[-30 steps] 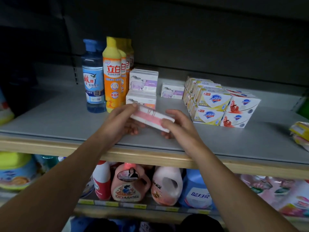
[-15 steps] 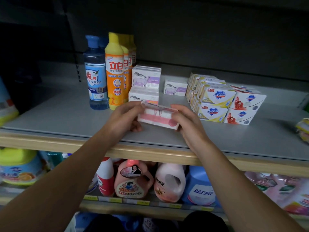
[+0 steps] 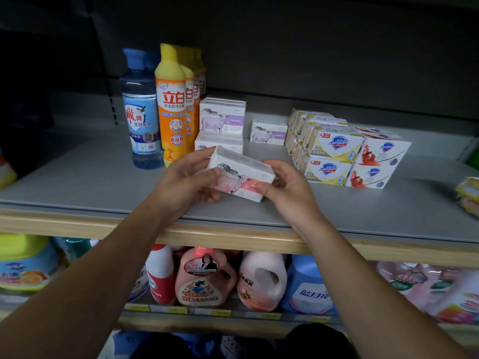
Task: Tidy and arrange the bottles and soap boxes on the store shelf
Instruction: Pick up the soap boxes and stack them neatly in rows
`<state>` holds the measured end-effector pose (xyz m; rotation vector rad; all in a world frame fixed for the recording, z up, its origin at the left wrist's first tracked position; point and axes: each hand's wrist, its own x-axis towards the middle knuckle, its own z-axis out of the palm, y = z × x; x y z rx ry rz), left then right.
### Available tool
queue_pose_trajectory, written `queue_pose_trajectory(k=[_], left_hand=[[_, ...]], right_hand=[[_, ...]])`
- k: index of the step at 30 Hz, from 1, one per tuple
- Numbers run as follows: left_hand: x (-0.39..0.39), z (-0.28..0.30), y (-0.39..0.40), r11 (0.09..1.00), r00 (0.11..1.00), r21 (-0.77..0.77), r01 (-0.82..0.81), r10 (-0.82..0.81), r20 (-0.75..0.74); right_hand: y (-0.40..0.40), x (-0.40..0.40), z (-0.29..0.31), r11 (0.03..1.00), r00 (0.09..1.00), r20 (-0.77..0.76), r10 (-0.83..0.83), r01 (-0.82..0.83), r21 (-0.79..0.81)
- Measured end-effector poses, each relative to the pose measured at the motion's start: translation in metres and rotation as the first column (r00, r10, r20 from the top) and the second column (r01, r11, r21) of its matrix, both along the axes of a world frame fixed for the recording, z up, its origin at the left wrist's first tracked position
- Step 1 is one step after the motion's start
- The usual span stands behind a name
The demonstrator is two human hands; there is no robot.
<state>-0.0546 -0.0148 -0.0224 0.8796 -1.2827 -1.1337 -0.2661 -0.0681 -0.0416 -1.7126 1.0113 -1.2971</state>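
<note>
A white soap box with a pink sheep label (image 3: 242,177) is held just above the grey shelf (image 3: 103,182). My left hand (image 3: 185,181) grips its left end and my right hand (image 3: 287,187) grips its right end. Behind it stand stacked purple-label sheep soap boxes (image 3: 223,120), with a lone one (image 3: 268,132) further back. A blue bottle (image 3: 141,112) and a row of orange-yellow bottles (image 3: 173,107) stand at the left. Stacked Safeguard soap boxes (image 3: 344,149) sit at the right.
Yellow packets (image 3: 469,195) lie at the shelf's right edge. Below the wooden shelf lip (image 3: 233,238), the lower shelf holds detergent jugs (image 3: 204,278) and pink refill bags (image 3: 427,288). A dark back panel closes the shelf behind.
The pink sheep box has tilted so its printed front face now shows toward me. Both hands stay on its ends at about the same spot.
</note>
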Motion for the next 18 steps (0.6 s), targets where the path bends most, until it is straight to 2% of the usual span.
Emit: queue_pose_trajectory(k=[3, 7, 12, 18], left_hand=[[-0.003, 0.002, 0.004, 0.998, 0.997, 0.060, -0.030, 0.034, -0.072], [-0.006, 0.003, 0.004, 0.996, 0.996, 0.031, -0.078, 0.079, -0.047], [-0.006, 0.002, 0.001, 0.995, 0.994, 0.024, -0.095, 0.097, -0.052], [-0.006, 0.002, 0.002, 0.995, 0.994, 0.022, -0.100, 0.101, -0.046]], right_hand=[[0.003, -0.001, 0.002, 0.999, 1.000, -0.010, -0.025, 0.025, -0.035], [0.009, 0.003, 0.004, 0.998, 0.998, -0.027, 0.055, -0.055, 0.007], [0.013, 0.004, 0.006, 0.996, 0.990, -0.109, 0.086, -0.089, -0.023], [0.017, 0.005, 0.006, 0.980, 0.969, -0.247, 0.010, -0.059, -0.192]])
